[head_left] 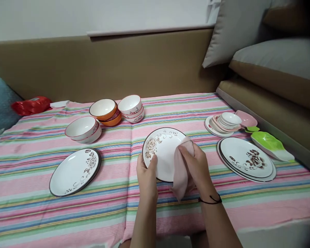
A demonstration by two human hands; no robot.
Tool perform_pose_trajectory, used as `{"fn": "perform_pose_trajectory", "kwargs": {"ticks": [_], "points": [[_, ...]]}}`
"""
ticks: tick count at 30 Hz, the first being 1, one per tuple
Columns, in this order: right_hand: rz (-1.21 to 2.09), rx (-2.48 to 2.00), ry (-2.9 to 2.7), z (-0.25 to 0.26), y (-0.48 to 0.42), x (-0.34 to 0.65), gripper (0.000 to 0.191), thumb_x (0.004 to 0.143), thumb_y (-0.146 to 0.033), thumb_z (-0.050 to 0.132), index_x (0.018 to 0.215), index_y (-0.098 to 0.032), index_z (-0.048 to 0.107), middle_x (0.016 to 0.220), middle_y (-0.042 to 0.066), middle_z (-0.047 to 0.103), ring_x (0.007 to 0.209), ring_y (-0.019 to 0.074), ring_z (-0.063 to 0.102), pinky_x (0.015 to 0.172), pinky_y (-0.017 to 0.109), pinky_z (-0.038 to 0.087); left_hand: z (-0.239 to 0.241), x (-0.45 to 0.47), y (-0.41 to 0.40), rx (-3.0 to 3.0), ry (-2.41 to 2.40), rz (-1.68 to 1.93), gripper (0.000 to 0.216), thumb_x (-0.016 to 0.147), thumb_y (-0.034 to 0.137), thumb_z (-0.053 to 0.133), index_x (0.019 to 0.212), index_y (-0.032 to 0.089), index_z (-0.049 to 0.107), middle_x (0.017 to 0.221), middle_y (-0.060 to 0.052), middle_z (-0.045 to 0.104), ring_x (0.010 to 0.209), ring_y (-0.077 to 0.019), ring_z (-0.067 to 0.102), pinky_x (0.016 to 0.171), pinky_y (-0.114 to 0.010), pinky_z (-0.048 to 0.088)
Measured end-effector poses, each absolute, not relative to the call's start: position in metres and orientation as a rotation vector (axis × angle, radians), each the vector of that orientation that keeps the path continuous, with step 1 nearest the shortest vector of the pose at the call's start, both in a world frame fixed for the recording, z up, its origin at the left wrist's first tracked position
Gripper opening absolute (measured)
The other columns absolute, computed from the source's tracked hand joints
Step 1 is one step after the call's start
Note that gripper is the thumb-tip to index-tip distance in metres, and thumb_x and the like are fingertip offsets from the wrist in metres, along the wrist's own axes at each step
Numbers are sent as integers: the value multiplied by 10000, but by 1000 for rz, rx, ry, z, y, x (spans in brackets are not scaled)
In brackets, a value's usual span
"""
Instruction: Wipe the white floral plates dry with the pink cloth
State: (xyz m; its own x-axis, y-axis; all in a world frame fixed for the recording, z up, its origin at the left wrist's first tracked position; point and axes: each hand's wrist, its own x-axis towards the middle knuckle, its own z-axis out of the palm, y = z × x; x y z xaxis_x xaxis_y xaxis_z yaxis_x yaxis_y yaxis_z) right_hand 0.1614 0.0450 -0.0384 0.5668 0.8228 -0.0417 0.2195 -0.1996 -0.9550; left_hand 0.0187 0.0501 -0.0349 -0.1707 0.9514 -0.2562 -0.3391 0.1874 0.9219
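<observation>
A round white plate (165, 155) with brown flowers and a dark rim is held up over the striped cloth, tilted towards me. My left hand (147, 172) grips its lower left edge, thumb on the face and fingers behind. In my right hand (196, 165) a pale pink cloth (181, 168) is pinched, pressed on the plate's right side and draped over the rim. The right fingers behind the plate are hidden. A stack of flowered plates (246, 158) lies to the right, and more oval-looking plates (74, 172) lie to the left.
Red-rimmed bowls (82, 129), orange bowls (104, 110) and flowered bowls (131, 106) are stacked at the back left. Small dishes (226, 122), a pink dish (246, 119) and a green leaf-shaped dish (270, 143) sit right. Beyond lie a red package (32, 105) and cushions (276, 62).
</observation>
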Motion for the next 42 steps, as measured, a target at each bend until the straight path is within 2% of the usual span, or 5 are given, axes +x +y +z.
{"fn": "perform_pose_trajectory", "kwargs": {"ticks": [6,16,24,35,42], "points": [[542,-1826,-1075,-45,44,170,517,831,-588,463,562,-222,217,493,-57,242,506,107,264,499,262,193,-27,8,53,729,1252,1225,417,675,318,745,1059,179,660,996,-66,717,856,-211,664,667,-259,508],[576,-1672,-1224,-44,48,168,235,822,-415,511,716,-217,443,608,-54,412,583,119,378,540,238,295,-26,5,62,522,1146,1157,311,660,357,734,889,151,687,707,-18,704,549,-146,614,540,-246,474],[598,-1725,-1251,-47,50,160,419,809,-407,544,574,-203,264,547,-64,213,552,93,218,507,252,177,-21,-11,67,583,1103,840,415,701,380,722,1035,140,665,829,-67,728,606,-168,650,563,-258,481],[1010,-1360,-1104,-48,53,165,148,789,-341,586,822,-197,578,709,-30,542,660,131,482,602,236,374,-26,-8,73,506,1054,1025,531,675,413,771,1108,130,654,986,-106,726,773,-202,690,696,-269,510],[1237,-1126,-874,-43,51,163,335,722,-300,681,1039,-198,645,925,32,683,858,195,608,751,289,474,-26,-11,71,565,950,1175,504,702,387,759,1153,195,644,1087,-71,703,861,-192,681,751,-265,506]]}}
